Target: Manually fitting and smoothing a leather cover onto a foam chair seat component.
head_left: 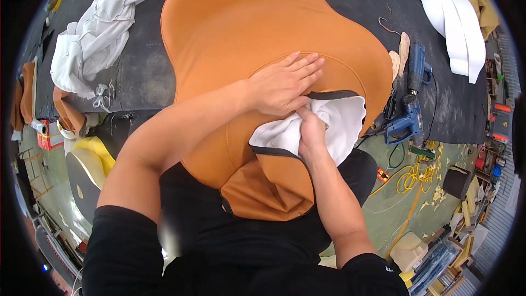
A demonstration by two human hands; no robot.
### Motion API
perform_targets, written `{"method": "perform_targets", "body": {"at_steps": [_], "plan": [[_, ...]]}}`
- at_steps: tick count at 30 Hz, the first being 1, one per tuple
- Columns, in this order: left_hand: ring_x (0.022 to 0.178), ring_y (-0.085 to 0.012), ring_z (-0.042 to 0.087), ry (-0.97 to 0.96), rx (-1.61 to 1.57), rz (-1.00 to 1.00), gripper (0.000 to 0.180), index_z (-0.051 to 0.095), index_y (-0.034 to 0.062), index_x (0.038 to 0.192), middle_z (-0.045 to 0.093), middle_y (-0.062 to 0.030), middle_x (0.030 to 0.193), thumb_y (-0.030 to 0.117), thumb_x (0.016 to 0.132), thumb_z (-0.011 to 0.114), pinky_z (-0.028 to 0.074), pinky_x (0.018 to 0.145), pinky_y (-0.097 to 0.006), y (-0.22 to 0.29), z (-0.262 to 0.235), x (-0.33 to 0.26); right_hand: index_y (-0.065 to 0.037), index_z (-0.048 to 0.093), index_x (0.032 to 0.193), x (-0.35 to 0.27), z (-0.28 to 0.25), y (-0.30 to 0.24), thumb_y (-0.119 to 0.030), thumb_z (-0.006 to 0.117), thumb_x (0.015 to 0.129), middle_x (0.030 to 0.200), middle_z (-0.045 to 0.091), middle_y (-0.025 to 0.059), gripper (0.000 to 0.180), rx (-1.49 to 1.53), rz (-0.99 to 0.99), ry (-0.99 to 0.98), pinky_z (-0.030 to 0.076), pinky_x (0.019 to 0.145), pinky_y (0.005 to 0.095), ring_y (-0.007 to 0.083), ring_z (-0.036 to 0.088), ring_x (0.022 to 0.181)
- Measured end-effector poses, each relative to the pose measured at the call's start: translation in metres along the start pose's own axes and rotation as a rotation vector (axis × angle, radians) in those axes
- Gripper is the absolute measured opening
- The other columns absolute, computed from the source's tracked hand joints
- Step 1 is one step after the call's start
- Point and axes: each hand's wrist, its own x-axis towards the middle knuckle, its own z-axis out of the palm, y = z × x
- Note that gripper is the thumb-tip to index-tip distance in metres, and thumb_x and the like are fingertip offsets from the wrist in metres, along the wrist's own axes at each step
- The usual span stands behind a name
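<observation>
Partly hidden in white lining (346,123): right hand (313,132), grip impossible to judge. Cut off at top: orange cover (246,27), smooth, seamed, creased below, on dark worktop (143,57), under flat left hand (282,85).

I see bright light, soft shadows, glare on the floor (75,216) at eight o'clock, a pale blur near seven, and the corrugated wall (501,230) bending toward four.
</observation>
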Motion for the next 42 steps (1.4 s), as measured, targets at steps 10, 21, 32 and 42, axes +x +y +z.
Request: {"method": "perform_targets", "body": {"at_steps": [10,21,32,42], "plan": [[0.164,-0.0318,0.014,0.083,0.116,0.036,0.076,0.033,-0.0056,0.161,0.021,-0.0202,0.175,0.048,0.108,0.041,0.012,0.133,-0.051,-0.007,0.017,0.002,0.007,0.066,0.123,0.008,-0.012,0.007,-0.011,0.062,0.103,0.121,0.069,0.0136,0.027,0.029,0.042,-0.004,0.056,0.096,0.037,0.0237,0.068,0.11],[0.164,-0.0348,0.011,0.048,0.077,0.059,0.084,0.03,-0.0053,0.162,0.018,-0.0219,0.175,0.058,0.108,0.037,0.011,0.132,-0.055,-0.009,0.008,0.002,0.005,0.048,0.152,-0.006,0.013,-0.009,-0.014,0.046,0.106,0.15,0.055,0.02,0.05,0.034,-0.046,-0.043,0.052,0.112,0.0444,0.0313,0.061,0.132],[0.163,-0.0359,0.015,0.031,0.05,0.101,0.084,0.035,-0.0046,0.16,0.02,-0.0227,0.174,0.059,0.106,0.041,0.013,0.132,-0.055,-0.011,0.004,0.001,0.006,0.042,0.157,-0.005,0.015,-0.008,-0.008,0.041,0.104,0.155,0.051,0.0192,0.054,-0.046,-0.018,0.021,0.048,0.116,0.0421,0.03,0.057,0.138],[0.164,-0.0329,0.014,0.039,0.119,0.099,0.085,0.032,-0.0037,0.162,0.019,-0.0197,0.175,0.059,0.107,0.04,0.012,0.132,-0.054,-0.015,0.017,0.001,0.007,0.048,0.154,0.0,0.006,-0.003,-0.01,0.049,0.108,0.16,0.05,0.0139,0.049,0.076,-0.007,-0.059,0.04,0.12,0.0347,0.0242,0.051,0.143]]}}
